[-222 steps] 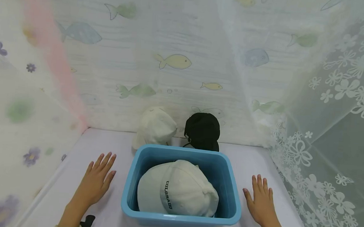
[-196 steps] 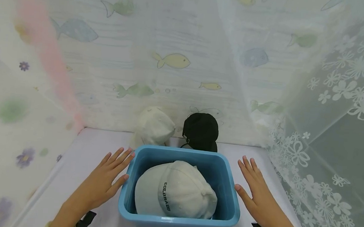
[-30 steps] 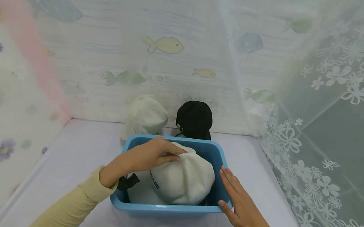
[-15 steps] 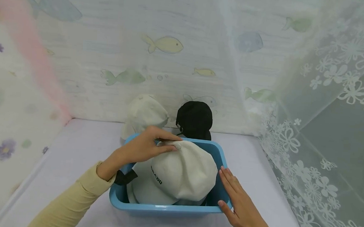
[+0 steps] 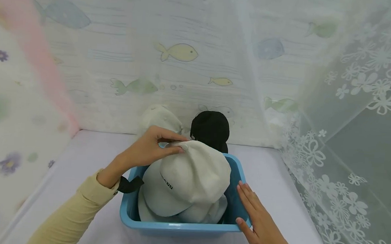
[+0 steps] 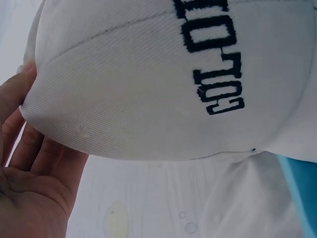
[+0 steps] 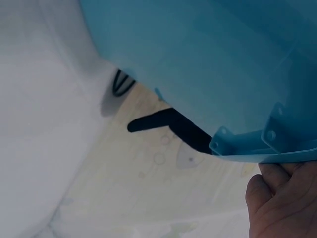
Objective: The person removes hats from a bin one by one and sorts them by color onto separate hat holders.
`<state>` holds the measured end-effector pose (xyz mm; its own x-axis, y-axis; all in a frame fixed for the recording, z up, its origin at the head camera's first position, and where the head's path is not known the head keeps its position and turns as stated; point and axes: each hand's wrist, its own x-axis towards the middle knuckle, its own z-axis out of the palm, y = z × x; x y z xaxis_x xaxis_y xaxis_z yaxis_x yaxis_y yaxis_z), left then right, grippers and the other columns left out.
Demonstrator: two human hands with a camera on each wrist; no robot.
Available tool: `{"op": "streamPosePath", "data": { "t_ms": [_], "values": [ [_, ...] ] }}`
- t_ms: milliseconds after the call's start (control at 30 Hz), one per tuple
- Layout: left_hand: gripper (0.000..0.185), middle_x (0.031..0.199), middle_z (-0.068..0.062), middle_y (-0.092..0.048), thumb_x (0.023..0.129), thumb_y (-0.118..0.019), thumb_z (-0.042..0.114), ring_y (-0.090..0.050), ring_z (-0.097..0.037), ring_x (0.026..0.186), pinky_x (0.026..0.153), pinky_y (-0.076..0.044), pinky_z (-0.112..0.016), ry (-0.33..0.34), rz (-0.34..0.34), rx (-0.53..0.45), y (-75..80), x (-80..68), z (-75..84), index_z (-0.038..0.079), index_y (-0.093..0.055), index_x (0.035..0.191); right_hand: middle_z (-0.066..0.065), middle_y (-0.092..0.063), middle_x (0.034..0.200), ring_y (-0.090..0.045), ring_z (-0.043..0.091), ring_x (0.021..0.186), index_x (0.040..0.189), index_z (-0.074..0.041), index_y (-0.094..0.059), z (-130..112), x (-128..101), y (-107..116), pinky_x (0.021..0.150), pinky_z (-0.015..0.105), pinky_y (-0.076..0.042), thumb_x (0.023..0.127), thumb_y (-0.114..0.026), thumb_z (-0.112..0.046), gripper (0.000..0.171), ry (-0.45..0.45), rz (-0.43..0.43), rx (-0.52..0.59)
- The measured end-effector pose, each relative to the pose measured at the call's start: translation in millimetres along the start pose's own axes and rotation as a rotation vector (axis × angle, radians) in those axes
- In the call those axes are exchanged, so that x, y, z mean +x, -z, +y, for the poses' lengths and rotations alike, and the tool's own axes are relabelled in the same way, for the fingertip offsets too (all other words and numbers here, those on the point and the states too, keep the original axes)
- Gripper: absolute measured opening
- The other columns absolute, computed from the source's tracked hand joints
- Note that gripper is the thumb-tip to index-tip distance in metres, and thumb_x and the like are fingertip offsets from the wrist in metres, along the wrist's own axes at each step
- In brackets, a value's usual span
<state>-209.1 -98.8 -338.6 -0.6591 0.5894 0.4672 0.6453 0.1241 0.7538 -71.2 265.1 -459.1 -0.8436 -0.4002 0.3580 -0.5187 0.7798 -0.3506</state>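
Left hand pinches the crown of a white cap, raised partly out of a blue bin mid-tabletop; right hand rests flat-fingered against the bin's right wall. The cap looks light, soft, easily pinched there.

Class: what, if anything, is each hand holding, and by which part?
The left hand pinches the white cap at its crown. The right hand holds nothing, resting against the blue bin.
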Motion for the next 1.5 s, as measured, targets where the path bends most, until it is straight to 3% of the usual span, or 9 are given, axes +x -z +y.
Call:
{"op": "streamPosePath", "data": {
  "t_ms": [333,567,800,1133,1500],
  "values": [
    [0.031,0.110,-0.007,-0.076,0.087,-0.077,-0.003,-0.071,-0.011,0.099,0.093,-0.058,-0.029,-0.121,0.072,0.063,35.8,21.8,18.8,0.003,-0.076,0.118,0.013,-0.027,0.167,-0.012,0.015,0.158,0.161,-0.005,-0.026,4,1,1,0.123,0.015,0.000,0.098,-0.065,-0.023,0.076,0.024,-0.025,-0.005],
    [0.027,0.115,-0.014,-0.075,0.091,-0.074,-0.002,-0.070,-0.004,0.103,0.093,-0.056,-0.024,-0.092,0.128,0.123,64.7,40.4,33.3,0.000,-0.075,0.118,0.013,-0.028,0.167,-0.011,0.014,0.158,0.161,-0.006,-0.026,4,0,1,0.122,0.014,0.000,0.099,-0.064,-0.024,0.075,0.013,-0.026,0.004],
    [0.028,0.119,-0.020,-0.073,0.093,-0.071,-0.001,-0.070,0.000,0.103,0.089,-0.056,-0.020,-0.076,0.162,0.166,93.2,48.7,31.9,-0.001,-0.073,0.121,0.010,-0.029,0.167,-0.012,0.013,0.157,0.161,-0.008,-0.028,2,0,-1,0.122,0.013,-0.002,0.098,-0.065,-0.022,0.075,0.002,-0.007,0.021],
    [0.027,0.119,-0.023,-0.072,0.095,-0.067,-0.003,-0.063,0.006,0.105,0.091,-0.050,-0.015,-0.020,0.209,0.265,119.6,44.8,-2.6,-0.001,-0.073,0.122,0.009,-0.028,0.167,-0.012,0.013,0.157,0.162,-0.009,-0.027,0,-1,-2,0.120,0.010,-0.002,0.097,-0.065,-0.020,0.075,-0.014,-0.015,0.021],
    [0.027,0.123,-0.018,-0.071,0.097,-0.065,-0.001,-0.062,0.005,0.105,0.095,-0.050,-0.020,0.045,0.226,0.256,125.7,52.0,-56.2,0.004,-0.074,0.122,0.008,-0.027,0.168,-0.010,0.011,0.157,0.162,-0.010,-0.027,0,-1,-4,0.118,0.008,-0.001,0.097,-0.065,-0.020,0.076,-0.040,-0.023,0.024]
  ]
}}
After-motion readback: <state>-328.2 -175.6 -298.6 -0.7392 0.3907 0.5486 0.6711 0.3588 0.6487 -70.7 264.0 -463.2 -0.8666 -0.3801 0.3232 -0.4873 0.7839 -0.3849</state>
